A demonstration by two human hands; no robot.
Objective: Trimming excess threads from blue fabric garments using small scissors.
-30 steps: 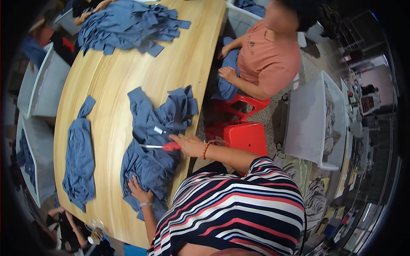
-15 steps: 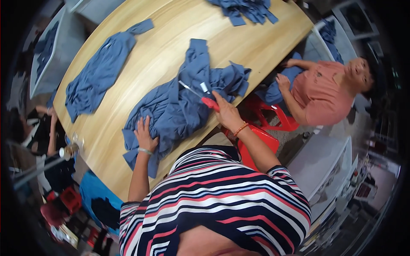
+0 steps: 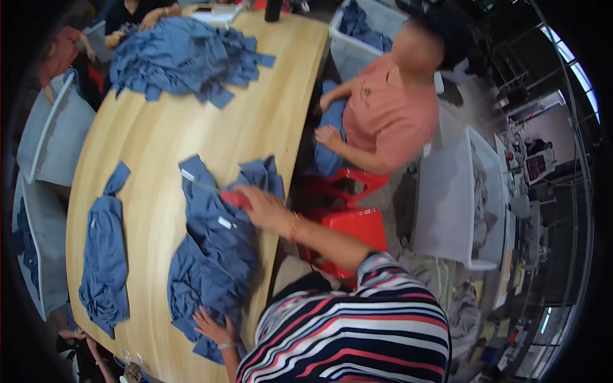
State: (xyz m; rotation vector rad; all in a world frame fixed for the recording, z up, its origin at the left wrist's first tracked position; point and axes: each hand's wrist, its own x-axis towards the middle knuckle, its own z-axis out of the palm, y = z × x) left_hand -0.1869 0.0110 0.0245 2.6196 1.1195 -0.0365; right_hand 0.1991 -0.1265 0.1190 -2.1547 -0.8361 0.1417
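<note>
A blue-grey garment (image 3: 214,255) lies bunched along the near part of the wooden table. My left hand (image 3: 214,327) rests flat on its near end, fingers spread. Over its far part, my right hand (image 3: 263,207) grips a red-handled tool (image 3: 236,199) with a thin metal shaft; motion blur hides its exact kind. The shaft points left toward a small white label (image 3: 188,175) on the cloth. A second white label (image 3: 225,222) shows below the tool, on the same garment.
Another folded blue garment (image 3: 105,255) lies to the left, and a large heap of them (image 3: 182,57) at the far end. Beside the table's right edge sit a person in a salmon shirt (image 3: 389,121) and a red stool (image 3: 351,236). Grey bins (image 3: 447,204) stand around.
The view has turned, bringing the far heap into full sight. My right hand has moved with the tool toward the label at the garment's far end. My left hand stays on the cloth.
</note>
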